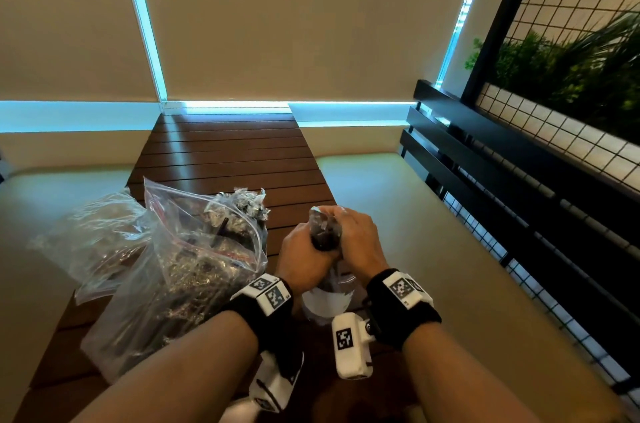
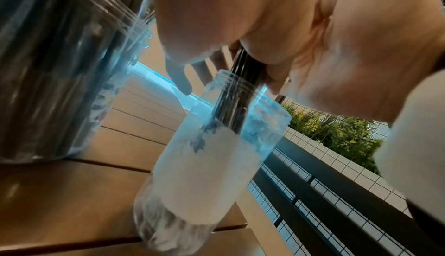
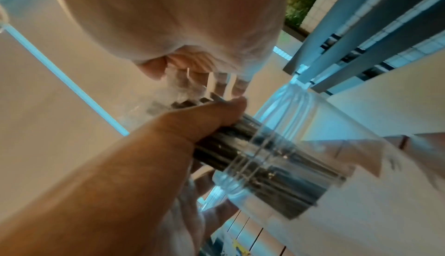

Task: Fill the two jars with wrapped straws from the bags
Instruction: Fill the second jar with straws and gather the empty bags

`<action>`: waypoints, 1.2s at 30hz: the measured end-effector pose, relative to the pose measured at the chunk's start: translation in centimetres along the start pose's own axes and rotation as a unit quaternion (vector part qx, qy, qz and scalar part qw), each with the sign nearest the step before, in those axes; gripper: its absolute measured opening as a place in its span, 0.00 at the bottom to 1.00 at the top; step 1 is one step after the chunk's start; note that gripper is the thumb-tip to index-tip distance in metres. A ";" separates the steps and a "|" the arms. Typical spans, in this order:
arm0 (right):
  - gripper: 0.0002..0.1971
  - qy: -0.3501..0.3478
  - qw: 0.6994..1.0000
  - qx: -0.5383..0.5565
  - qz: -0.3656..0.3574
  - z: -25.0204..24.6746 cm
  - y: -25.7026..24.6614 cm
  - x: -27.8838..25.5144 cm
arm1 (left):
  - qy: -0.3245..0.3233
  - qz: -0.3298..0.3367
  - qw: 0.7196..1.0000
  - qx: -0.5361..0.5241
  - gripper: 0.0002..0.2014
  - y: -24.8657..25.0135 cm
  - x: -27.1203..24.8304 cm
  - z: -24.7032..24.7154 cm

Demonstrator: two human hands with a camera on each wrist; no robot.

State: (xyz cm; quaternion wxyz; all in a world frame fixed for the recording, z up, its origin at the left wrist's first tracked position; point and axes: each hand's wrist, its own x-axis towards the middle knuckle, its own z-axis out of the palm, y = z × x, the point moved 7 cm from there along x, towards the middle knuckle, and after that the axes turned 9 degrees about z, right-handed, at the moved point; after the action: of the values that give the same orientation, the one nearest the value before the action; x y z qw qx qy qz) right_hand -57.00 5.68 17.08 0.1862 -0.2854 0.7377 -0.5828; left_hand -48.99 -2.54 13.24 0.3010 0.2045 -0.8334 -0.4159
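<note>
Both hands grip one bundle of dark wrapped straws (image 1: 325,230) upright over the table. My left hand (image 1: 304,249) wraps its lower part and my right hand (image 1: 353,232) closes round its top. The bundle's lower end (image 2: 237,96) stands inside the mouth of a clear jar (image 2: 216,165) with a white label, mostly hidden below my hands in the head view (image 1: 329,298). The right wrist view shows my left hand (image 3: 192,126) round the straws (image 3: 240,146) at the jar's neck (image 3: 277,168). A second jar (image 2: 48,69), packed with straws, stands to the left.
A clear zip bag (image 1: 180,277) holding more straws lies left of my hands on the brown slatted table (image 1: 225,152). Another crumpled bag (image 1: 97,242) lies further left. Beige bench cushions (image 1: 398,215) flank the table. A black slatted rail and wire grid (image 1: 519,180) run along the right.
</note>
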 end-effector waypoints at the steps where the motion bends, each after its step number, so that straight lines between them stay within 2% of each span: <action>1: 0.18 0.017 1.000 0.000 0.001 -0.6 0.4 0.0 | 0.006 0.000 1.000 0.005 0.11 0.2 0.3 -0.2; 3: 0.18 0.060 0.998 -0.023 0.003 -2.0 1.2 -0.1 | 0.020 0.001 1.000 0.013 0.11 0.4 0.7 -0.5; 5: 0.17 0.074 0.996 -0.041 0.017 -2.6 2.3 -0.4 | 0.023 -0.001 1.000 0.013 0.13 0.5 0.9 -0.8; 7: 0.16 0.054 0.996 -0.059 0.032 -2.1 3.3 -0.4 | -0.024 0.004 1.000 -0.007 0.20 0.5 1.0 0.0; 9: 0.16 0.048 0.984 -0.172 0.018 -1.3 3.4 -0.2 | -0.077 -0.002 0.996 -0.040 0.29 0.5 0.8 1.0; 10: 0.16 0.053 0.969 -0.242 0.007 -0.9 3.1 0.0 | -0.091 -0.004 0.995 -0.049 0.32 0.4 0.7 1.3; 11: 0.16 0.062 0.961 -0.269 -0.005 -0.9 2.5 0.1 | -0.093 -0.003 0.994 -0.051 0.33 0.3 0.7 1.4; 13: 0.14 0.055 0.976 -0.212 -0.013 -1.0 1.3 0.3 | -0.072 0.010 0.997 -0.025 0.32 0.5 0.6 1.0; 17: 0.11 0.042 0.996 -0.083 -0.007 -1.9 0.2 0.2 | 0.010 0.018 0.999 0.034 0.18 0.6 1.0 -0.2; 19: 0.13 0.058 0.994 -0.096 -0.001 -2.5 1.0 -0.2 | 0.031 0.002 0.998 0.046 0.12 0.2 1.1 -0.4; 21: 0.14 0.050 0.985 -0.163 -0.001 -2.3 2.5 -0.7 | 0.047 -0.006 0.997 0.055 0.07 -0.1 1.0 -0.5; 23: 0.11 0.028 0.977 -0.210 -0.017 -1.7 4.1 -1.1 | 0.045 -0.011 0.998 0.047 0.06 -0.2 0.8 -0.6; 25: 0.08 0.036 0.974 -0.219 -0.037 -1.4 4.8 -1.1 | 0.023 -0.028 0.999 0.033 0.06 -0.3 0.5 -0.6; 29: 0.07 0.056 0.971 -0.231 -0.037 -1.4 4.7 -0.6 | 0.027 -0.124 0.991 -0.038 0.11 -1.5 -0.5 -0.9; 32: 0.09 0.055 0.967 -0.249 -0.020 -1.6 4.4 -0.5 | 0.038 -0.164 0.980 -0.106 0.16 -2.0 -0.7 -0.7; 35: 0.09 0.052 0.966 -0.254 -0.010 -1.7 4.1 -0.8 | 0.041 -0.153 0.984 -0.083 0.13 -1.7 -0.8 -0.9; 36: 0.08 0.050 0.965 -0.257 -0.005 -1.6 4.0 -1.0 | 0.045 -0.139 0.988 -0.057 0.15 -1.6 -0.9 -1.0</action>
State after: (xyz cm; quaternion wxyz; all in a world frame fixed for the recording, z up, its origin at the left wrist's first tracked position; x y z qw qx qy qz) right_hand -58.08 8.15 13.55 0.0667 -0.2983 0.8694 -0.3881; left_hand -47.51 -3.53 12.15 0.2887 0.3197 -0.7570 -0.4913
